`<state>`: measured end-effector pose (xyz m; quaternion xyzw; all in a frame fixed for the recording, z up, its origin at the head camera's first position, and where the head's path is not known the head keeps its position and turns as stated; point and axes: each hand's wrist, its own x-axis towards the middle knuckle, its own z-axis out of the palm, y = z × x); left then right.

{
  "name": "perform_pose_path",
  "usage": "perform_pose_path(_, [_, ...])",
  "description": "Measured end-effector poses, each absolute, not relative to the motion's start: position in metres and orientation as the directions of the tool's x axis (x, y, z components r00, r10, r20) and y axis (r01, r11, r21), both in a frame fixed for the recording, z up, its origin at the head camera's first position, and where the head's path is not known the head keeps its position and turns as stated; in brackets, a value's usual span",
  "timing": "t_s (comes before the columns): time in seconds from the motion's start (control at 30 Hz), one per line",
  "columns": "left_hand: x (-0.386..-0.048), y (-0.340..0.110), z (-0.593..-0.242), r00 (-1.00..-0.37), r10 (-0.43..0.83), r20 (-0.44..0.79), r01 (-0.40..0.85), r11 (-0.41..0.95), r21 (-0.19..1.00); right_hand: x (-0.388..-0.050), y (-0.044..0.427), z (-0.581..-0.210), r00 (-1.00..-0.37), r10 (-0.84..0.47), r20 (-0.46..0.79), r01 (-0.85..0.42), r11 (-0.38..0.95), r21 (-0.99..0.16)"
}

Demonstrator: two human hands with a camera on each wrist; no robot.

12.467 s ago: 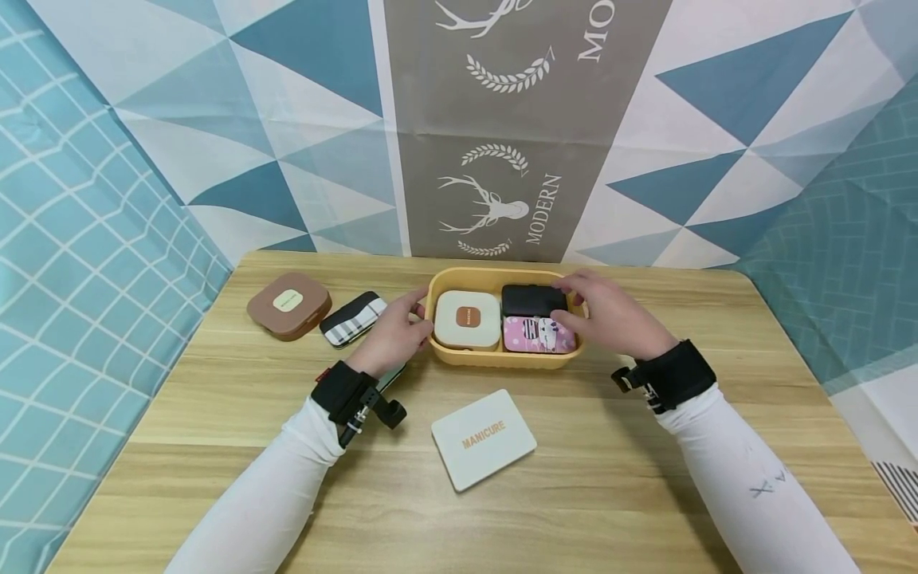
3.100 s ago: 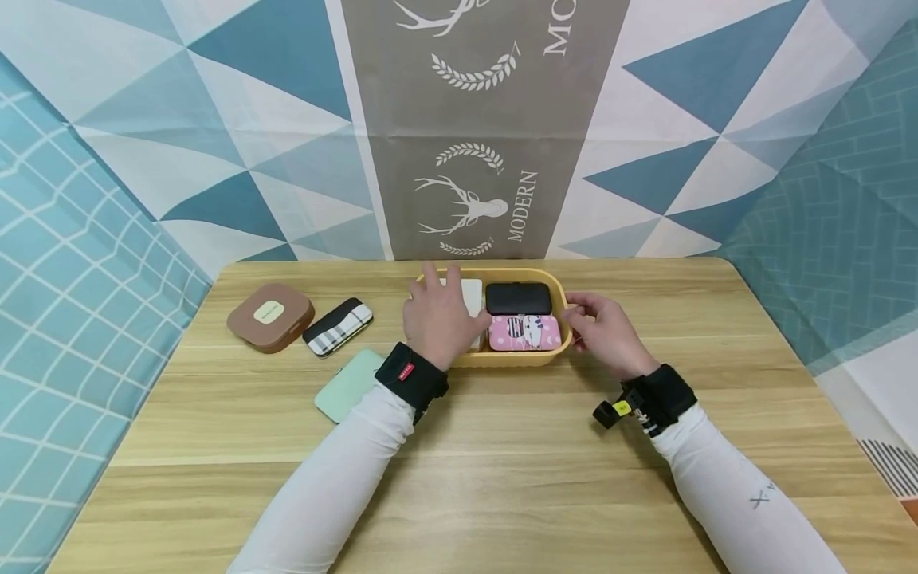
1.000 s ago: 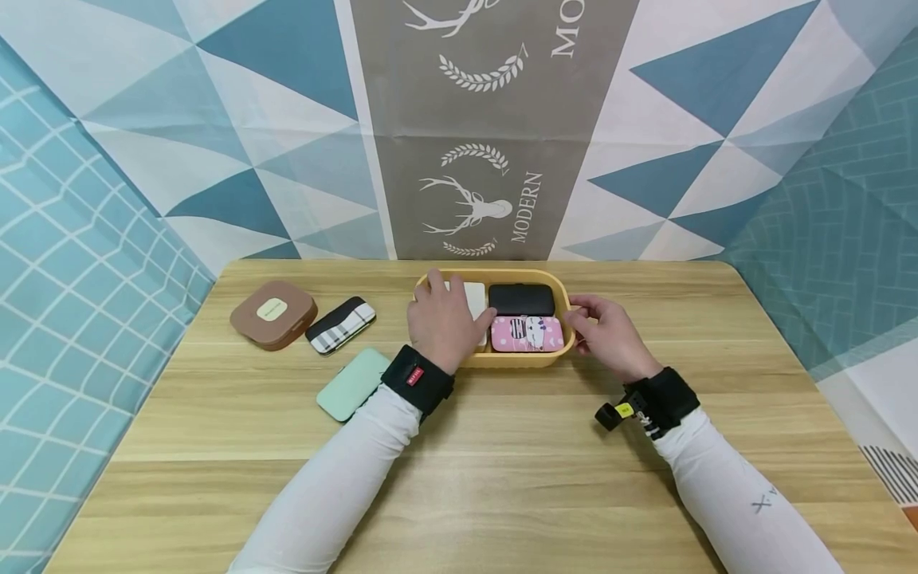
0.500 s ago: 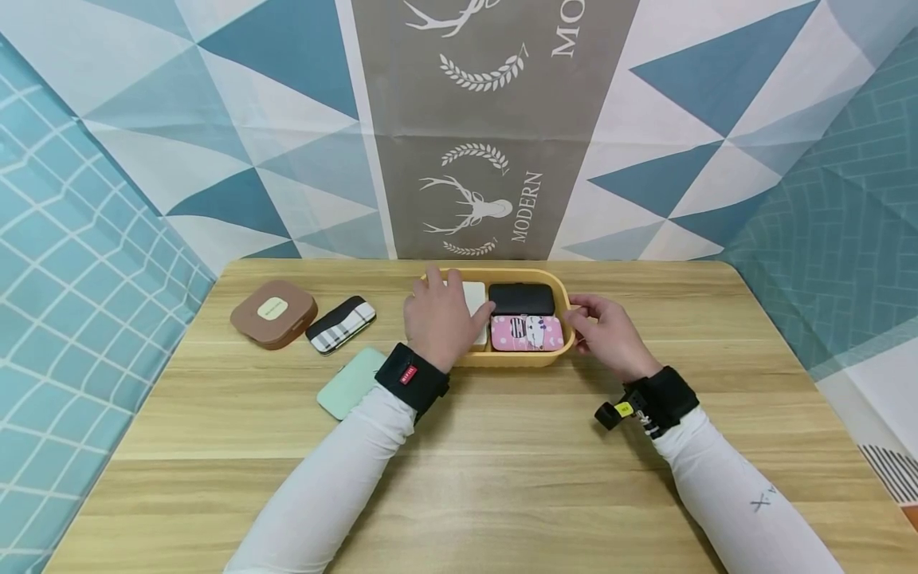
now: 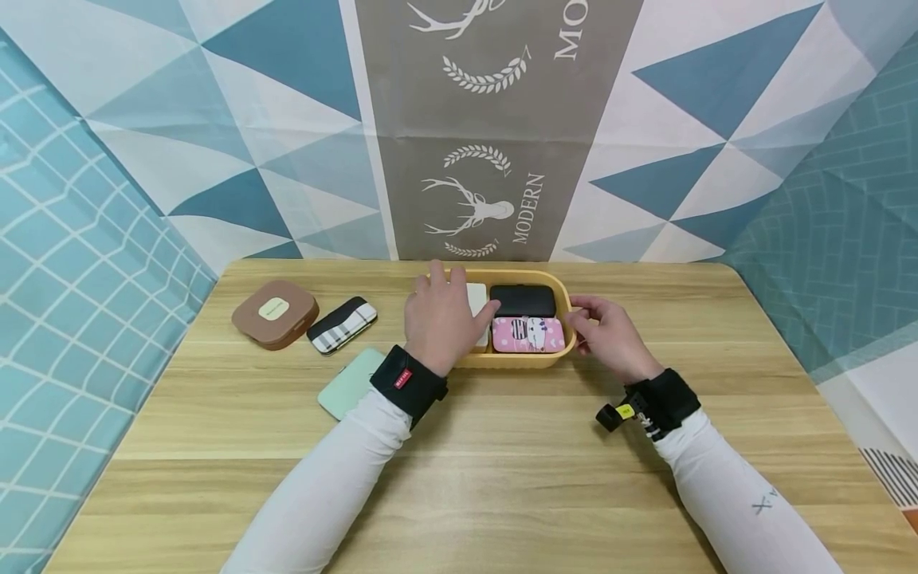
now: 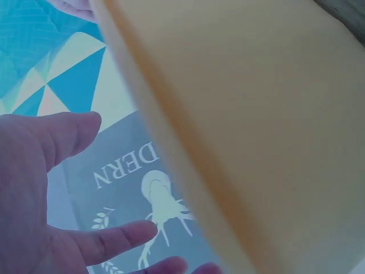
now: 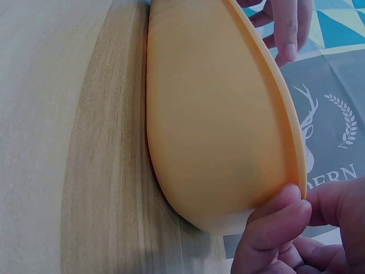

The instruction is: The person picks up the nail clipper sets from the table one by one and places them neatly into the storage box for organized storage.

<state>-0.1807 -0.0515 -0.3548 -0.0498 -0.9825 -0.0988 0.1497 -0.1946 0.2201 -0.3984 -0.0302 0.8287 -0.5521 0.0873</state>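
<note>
A yellow oblong basket point(image 5: 512, 360) stands near the table's back edge. My left hand point(image 5: 441, 323) is over its left half, above a white case point(image 5: 476, 296) that it largely hides. In the left wrist view the thumb and fingers of the left hand point(image 6: 28, 177) are spread; contact with the case cannot be told. The basket's right end is pinched at the rim by my right hand point(image 5: 610, 336), as the right wrist view also shows on the basket wall point(image 7: 217, 114). To the right inside lie a black case point(image 5: 523, 300) and a pink cat-print case point(image 5: 528, 335).
Left of the basket, a brown case point(image 5: 275, 314) with a cream label, a black-and-plaid case point(image 5: 343, 325) and a mint-green case point(image 5: 350, 384) lie on the wooden table point(image 5: 502, 478). The left wrist partly covers the green one. Patterned cloth point(image 5: 480, 112) hangs behind.
Since the oldest frame, the white MANICURE case has left the table front. My left hand went from the basket's left end to over the white case; my right hand went from the inner cases to the rim.
</note>
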Motion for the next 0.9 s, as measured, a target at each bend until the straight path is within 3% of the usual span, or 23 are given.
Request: perform_pose_path(0.9, [-0.161, -0.076, -0.338, -0.917, 0.152, 0.370, 0.259, 0.931, 0.257, -0.195, 0.220, -0.400, -0.983, -0.145, -0.115, 0.050, 0.389, -0.920])
